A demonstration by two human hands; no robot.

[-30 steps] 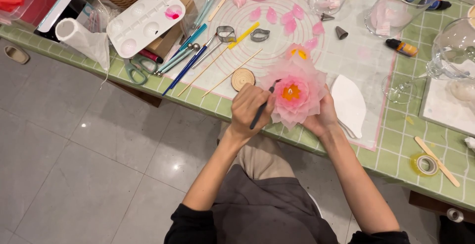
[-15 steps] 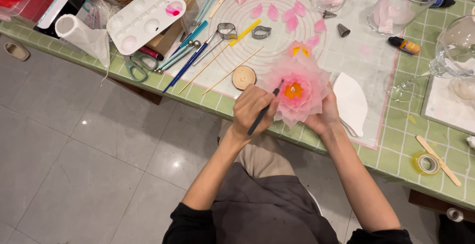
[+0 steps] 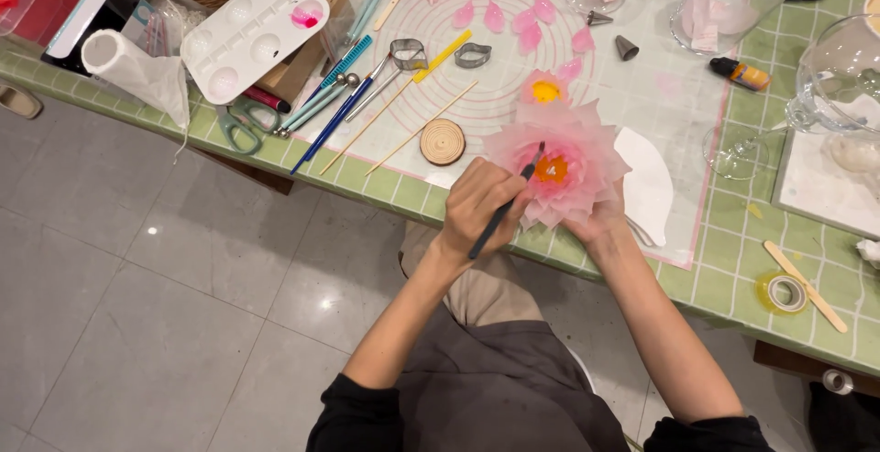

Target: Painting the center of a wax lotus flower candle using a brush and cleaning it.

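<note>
Left hand (image 3: 481, 206) closed on brush (image 3: 506, 203), tip at orange centre of pink flower (image 3: 556, 170). Right hand (image 3: 600, 223) cups flower from beneath, over tabletop (image 3: 724, 273) edge. Flower looks nearly complete; loose petals (image 3: 513, 19) remain unused.

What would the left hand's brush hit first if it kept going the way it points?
The left hand holds a dark brush aimed up and right. Its tip is already at the pink flower, so it would probably meet the orange center first, though depth is unclear.
</note>
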